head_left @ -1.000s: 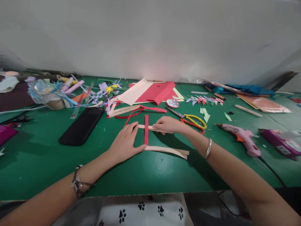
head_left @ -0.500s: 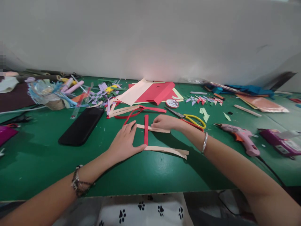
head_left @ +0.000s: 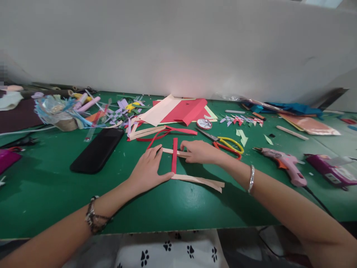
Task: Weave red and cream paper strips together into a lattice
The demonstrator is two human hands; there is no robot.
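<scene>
Head view: how far along are these strips?

Early on, I'd judge. Taking the red strip (head_left: 174,156) as the middle of the dial, standing twelve to six on the bench (head_left: 134,212), just two beige ones meet it. The upper beige strip (head_left: 167,151) crosses it, nine to three, and passes under the red. The lower beige strip (head_left: 198,180) sets off from its six o'clock end and runs out towards four.

And the hands?

The left hand (head_left: 146,163), at nine, is spread wide and laid flat, gripping nothing: fingertips by the upper strip's nine o'clock end, thumb on the corner at six. The right hand (head_left: 199,151), at three, has its fingers curled in, and seems to pinch the upper strip between thumb and fingers.

So what's left undone?

The crossing looks unfastened, though I can't tell for certain. The lower strip's far ends splay apart, neither tucked nor trimmed. Out at ten, loose beige strips (head_left: 149,131) lie apart from the crossing.

Any finished work about?

Small checkered pieces (head_left: 239,120) at two look fully woven; scissors (head_left: 227,144) rest nearer, just above three.
</scene>
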